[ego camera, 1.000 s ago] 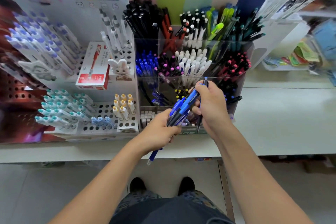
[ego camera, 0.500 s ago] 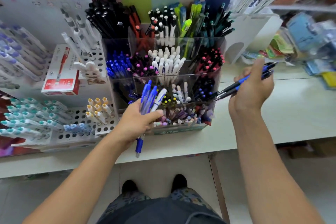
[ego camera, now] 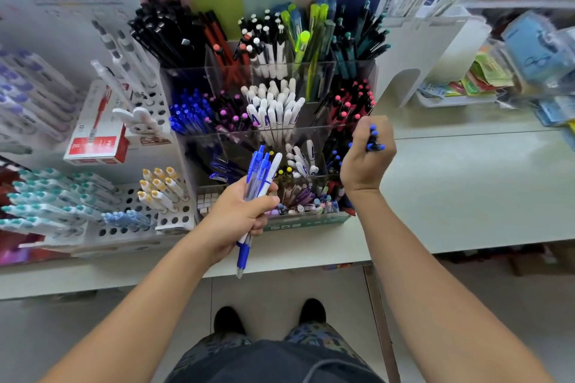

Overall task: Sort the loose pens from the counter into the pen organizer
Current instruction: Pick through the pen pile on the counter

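I have my left hand (ego camera: pixel 239 211) wrapped around a fistful of blue-capped pens (ego camera: pixel 256 183), tips down past the counter edge (ego camera: pixel 311 255), clips fanned up toward the clear pen organizer (ego camera: pixel 280 134). That hand serves as my stock, I judge, parked near the front row so the other can draw from it. My right hand (ego camera: pixel 367 158) is curled tight on a smaller bunch of dark pens with blue ends (ego camera: pixel 373 141), poised upright over the organizer's right-hand compartments (likely the slot of matching blue-tipped ones just below). The compartments are crowded, so I would lower straight down. Bare counter lies open to the right; the white peg rack (ego camera: pixel 124 221) hems the left.
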Tool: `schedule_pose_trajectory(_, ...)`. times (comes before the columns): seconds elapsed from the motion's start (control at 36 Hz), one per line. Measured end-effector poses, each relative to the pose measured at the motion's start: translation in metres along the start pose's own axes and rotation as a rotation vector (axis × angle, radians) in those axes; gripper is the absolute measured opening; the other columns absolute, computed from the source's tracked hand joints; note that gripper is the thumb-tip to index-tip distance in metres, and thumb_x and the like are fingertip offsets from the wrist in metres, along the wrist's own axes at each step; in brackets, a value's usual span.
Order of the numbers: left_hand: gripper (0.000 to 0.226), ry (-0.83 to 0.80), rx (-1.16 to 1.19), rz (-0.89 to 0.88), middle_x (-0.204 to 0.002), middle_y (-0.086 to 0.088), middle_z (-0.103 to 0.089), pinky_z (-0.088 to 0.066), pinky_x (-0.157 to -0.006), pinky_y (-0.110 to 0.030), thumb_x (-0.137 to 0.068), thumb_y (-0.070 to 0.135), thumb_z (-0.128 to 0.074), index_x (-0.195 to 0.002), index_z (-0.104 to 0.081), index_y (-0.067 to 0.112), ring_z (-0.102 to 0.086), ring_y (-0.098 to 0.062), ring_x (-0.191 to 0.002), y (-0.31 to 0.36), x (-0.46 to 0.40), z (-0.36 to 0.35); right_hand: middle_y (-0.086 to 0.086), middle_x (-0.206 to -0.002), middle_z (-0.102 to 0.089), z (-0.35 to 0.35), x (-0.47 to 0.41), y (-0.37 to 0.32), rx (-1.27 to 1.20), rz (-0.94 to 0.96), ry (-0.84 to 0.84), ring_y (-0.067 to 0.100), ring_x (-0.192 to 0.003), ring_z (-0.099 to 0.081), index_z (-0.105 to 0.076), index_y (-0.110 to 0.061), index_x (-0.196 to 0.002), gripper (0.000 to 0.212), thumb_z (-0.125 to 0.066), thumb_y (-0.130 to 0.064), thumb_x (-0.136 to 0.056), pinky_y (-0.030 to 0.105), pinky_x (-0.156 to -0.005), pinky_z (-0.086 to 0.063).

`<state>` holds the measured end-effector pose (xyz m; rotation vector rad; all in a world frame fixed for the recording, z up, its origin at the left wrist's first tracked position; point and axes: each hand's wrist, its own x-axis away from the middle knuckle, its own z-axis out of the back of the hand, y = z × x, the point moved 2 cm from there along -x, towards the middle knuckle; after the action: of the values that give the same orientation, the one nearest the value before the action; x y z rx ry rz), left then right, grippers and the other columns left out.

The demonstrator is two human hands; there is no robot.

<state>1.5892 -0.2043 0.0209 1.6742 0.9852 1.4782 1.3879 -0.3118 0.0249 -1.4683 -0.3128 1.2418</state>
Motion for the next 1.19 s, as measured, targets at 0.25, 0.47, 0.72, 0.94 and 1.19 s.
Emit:
schedule_pose_trajectory(0.25, 0.013, -0.013, -0.027, 0.005, -0.057, 0.01, -0.059, -0.03, -0.044, -0.021, -0.097, 0.001, -0.059, -0.106, -0.055, 0.01, -0.031, -0.012, -0.048, -0.004, 0.007, 0.004, 0.0, -0.079, -0.059, 0.024, -0.002, 0.017, 0.33, -0.134, -0.248, 0.013, -0.068, -0.05, -0.058, -0.021, -0.07, 0.024, -0.071, -0.026, -0.09, 0.031, -0.066, -0.04)
schedule_pose_trajectory(0.47, 0.015, -0.003, 0.081, 0.029, -0.062, 0.007, -0.057, -0.031, -0.044, -0.02, -0.095, 0.0, -0.063, -0.104, -0.058, 0.011, -0.034, -0.01, -0.048, -0.001, 0.001, 0.005, -0.014, -0.07, -0.064, 0.029, -0.02, -0.002, 0.347, -0.146, -0.488, 0.001, -0.063, -0.057, -0.07, -0.023, -0.081, 0.018, -0.086, -0.022, -0.075, 0.022, -0.061, -0.044)
schedule_pose_trajectory(0.72, 0.023, -0.225, 0.246, 0.112, -0.072, -0.002, -0.047, -0.032, -0.043, -0.019, -0.098, -0.005, -0.052, -0.115, -0.057, 0.009, -0.034, -0.01, -0.051, 0.002, 0.008, 0.004, -0.01, -0.073, -0.062, 0.024, -0.008, -0.01, 0.368, -0.026, -0.455, 0.008, -0.064, -0.06, -0.048, -0.027, -0.13, 0.071, -0.088, -0.01, -0.074, 0.011, -0.062, -0.043)
schedule_pose_trajectory(0.94, 0.038, -0.348, 0.482, 0.185, -0.077, -0.001, -0.046, -0.034, -0.042, -0.017, -0.09, -0.001, -0.058, -0.127, -0.058, 0.004, -0.035, -0.008, -0.051, 0.0, 0.013, 0.009, 0.014, -0.1, -0.067, 0.025, 0.008, 0.007, 0.513, 0.164, -0.547, 0.036, -0.091, -0.059, -0.06, -0.009, -0.125, 0.03, -0.049, -0.028, -0.104, 0.044, -0.077, -0.05)
schedule_pose_trajectory(1.19, 0.039, -0.419, 0.538, 0.149, -0.092, -0.006, -0.063, -0.037, -0.048, -0.019, -0.094, 0.006, -0.057, -0.132, -0.061, 0.01, -0.046, -0.01, -0.058, 0.001, 0.021, 0.019, 0.001, -0.109, -0.059, 0.031, 0.005, -0.007, 0.394, 0.106, -0.484, 0.014, -0.089, -0.057, -0.059, -0.012, -0.129, 0.037, -0.068, -0.005, -0.093, 0.023, -0.083, -0.048)
